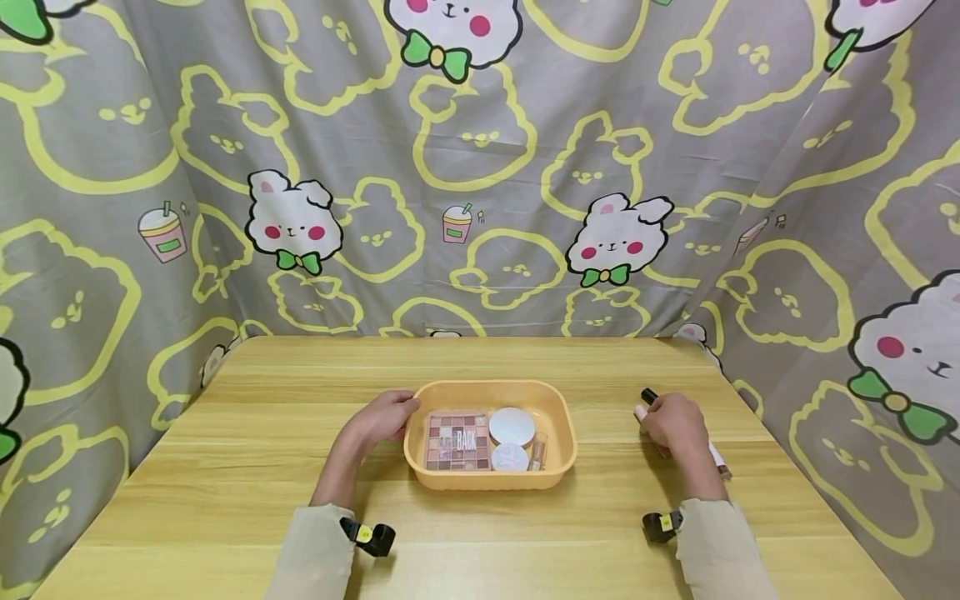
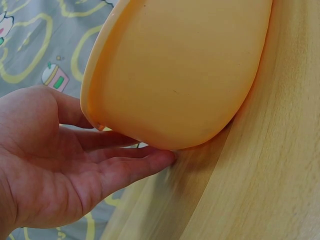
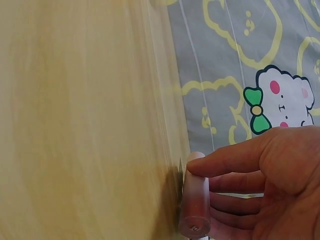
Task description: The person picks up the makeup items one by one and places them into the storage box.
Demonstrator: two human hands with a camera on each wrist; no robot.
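Note:
In the head view a yellow-orange plastic tray stands mid-table. It holds an eyeshadow palette, two round white compacts and a slim clear tube. My left hand holds the tray's left rim; in the left wrist view its thumb is at the rim and its fingers reach beneath it. At the right of the table my right hand pinches a pinkish lip gloss tube between thumb and fingers. Its palm partly shows in the right wrist view.
A black-capped item lies beyond the right hand, and a white tube with a brownish end shows beside its wrist. A patterned grey curtain surrounds the wooden table at the back and both sides.

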